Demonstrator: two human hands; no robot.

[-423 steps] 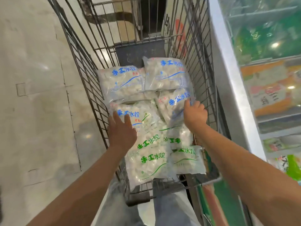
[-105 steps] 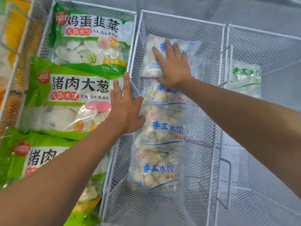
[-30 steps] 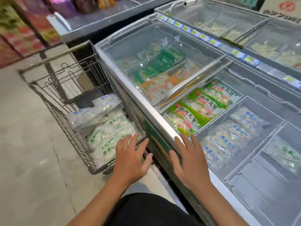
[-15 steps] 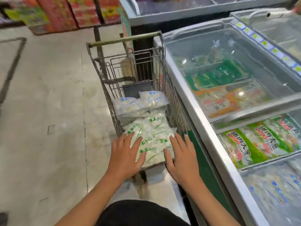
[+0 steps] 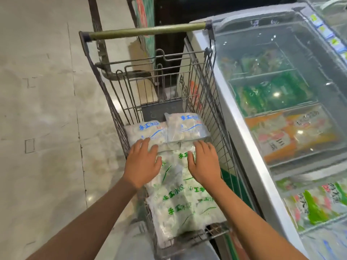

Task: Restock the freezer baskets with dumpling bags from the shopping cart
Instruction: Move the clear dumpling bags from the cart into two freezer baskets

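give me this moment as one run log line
phase: reaching into cart | left hand: open over blue-print bag | right hand: open over green-print bags | grip: none yet | freezer: right of cart

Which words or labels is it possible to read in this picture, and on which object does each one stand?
"手工水饺", blue print: blue-print dumpling bags at the cart's far end.
"手工水饺", green print, partly blurred: green-print dumpling bags near the hands.
"三", large character only: orange package under the freezer lid.
Price tags on the freezer edge: too blurred to read.
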